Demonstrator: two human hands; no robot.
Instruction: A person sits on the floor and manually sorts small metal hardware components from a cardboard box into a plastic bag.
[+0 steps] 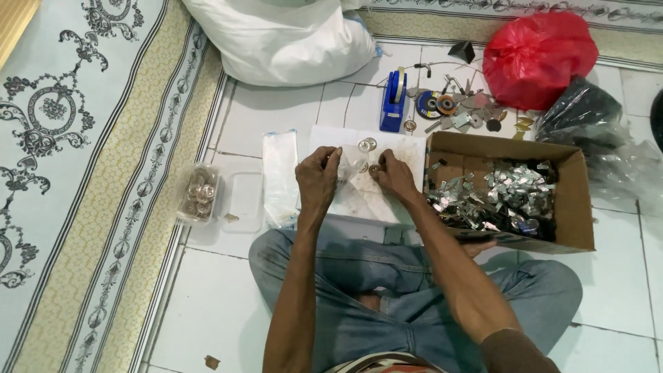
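I sit cross-legged on a tiled floor in blue jeans. My left hand [318, 178] and my right hand [394, 175] together pinch a small clear plastic bag [352, 163] over a white board [366, 200] lying in front of me. A small round metal piece [375, 168] sits at my right fingertips. Two round metal discs [367, 144] lie on the board just beyond the bag.
A cardboard box [577, 200] of shiny metal scraps stands at the right. A clear tub [199, 195] of round pieces, its lid [243, 202] and empty clear bags [280, 176] lie left. Beyond are a blue tape dispenser [394, 102], small tools [456, 107], a red bag [539, 55], a white sack [283, 38], a patterned carpet [83, 173].
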